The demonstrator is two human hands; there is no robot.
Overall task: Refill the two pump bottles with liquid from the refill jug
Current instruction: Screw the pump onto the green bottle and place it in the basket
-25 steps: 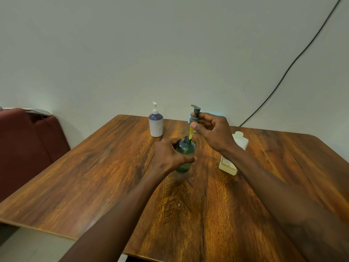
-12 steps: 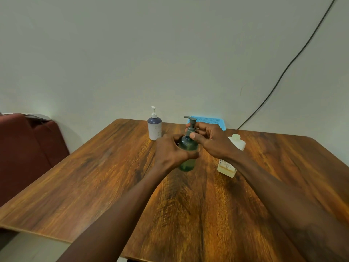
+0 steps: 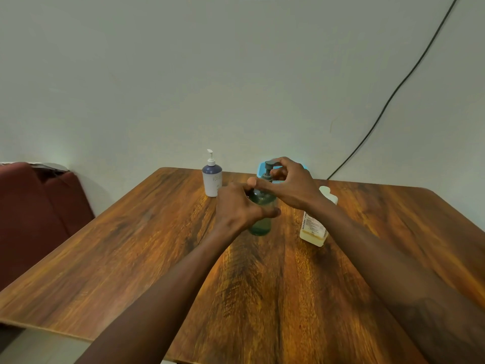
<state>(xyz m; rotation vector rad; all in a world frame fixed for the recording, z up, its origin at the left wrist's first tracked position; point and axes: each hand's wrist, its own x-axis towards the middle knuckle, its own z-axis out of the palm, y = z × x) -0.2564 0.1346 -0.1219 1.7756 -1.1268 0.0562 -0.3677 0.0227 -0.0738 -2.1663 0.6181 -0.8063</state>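
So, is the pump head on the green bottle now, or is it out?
On. The pump head sits on the neck of the green bottle, under the right hand. Whether it is screwed tight, cannot tell.

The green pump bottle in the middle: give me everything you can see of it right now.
The green pump bottle is translucent dark green, plastic by the look, standing upright on the wooden table. A dark pump head sits on its neck. The left hand wraps its body; the right hand grips the pump at the collar. Greenish liquid shows near the base; the level is unclear. The refill jug stands apart, on its right.
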